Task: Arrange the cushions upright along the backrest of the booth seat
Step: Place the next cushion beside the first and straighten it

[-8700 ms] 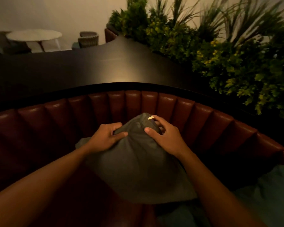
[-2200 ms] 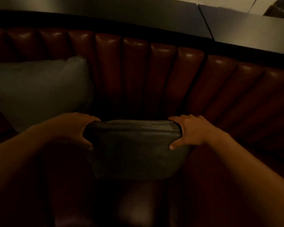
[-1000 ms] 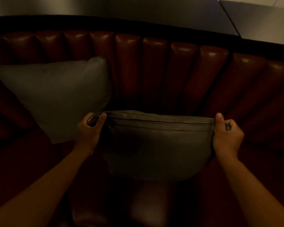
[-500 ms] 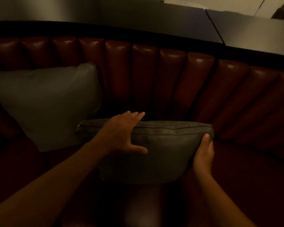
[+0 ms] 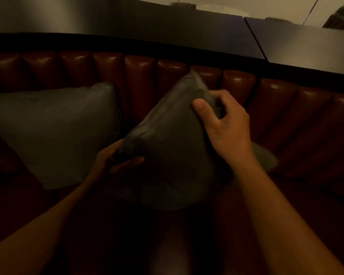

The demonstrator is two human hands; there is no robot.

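While both forearms reach in from the near edge, the left hand [image 5: 115, 158] grips the lower left corner of the held cushion [image 5: 167, 147], thumb on the front face, fingers tucked behind. Right hand [image 5: 224, 124] clamps the upper edge near the top corner, thumb forward, fingers curled over the back. Cushion sits tilted on a diagonal, one corner pointing up at the backrest [image 5: 139, 76], its bottom edge low over the seat [image 5: 306, 195]; can't tell if it touches the seat.

Risks, as I judge them:
- Let go w/ the cushion still on its corner & it prob. rolls or slumps flat — soft fill, slick leather-looking seat.
- Left corner is just beside the placed cushion [image 5: 54, 132], which leans upright against the backrest. Swinging the held one round could knock that one askew.
- Backrest curves; set too far fwd, the cushion has no support behind & tips toward the person.
- Dim light, motion blur on the right edge, so exact gap to the backrest is hard to read.

Dark ledge [image 5: 167, 30] runs behind the backrest, well apart from both hands.
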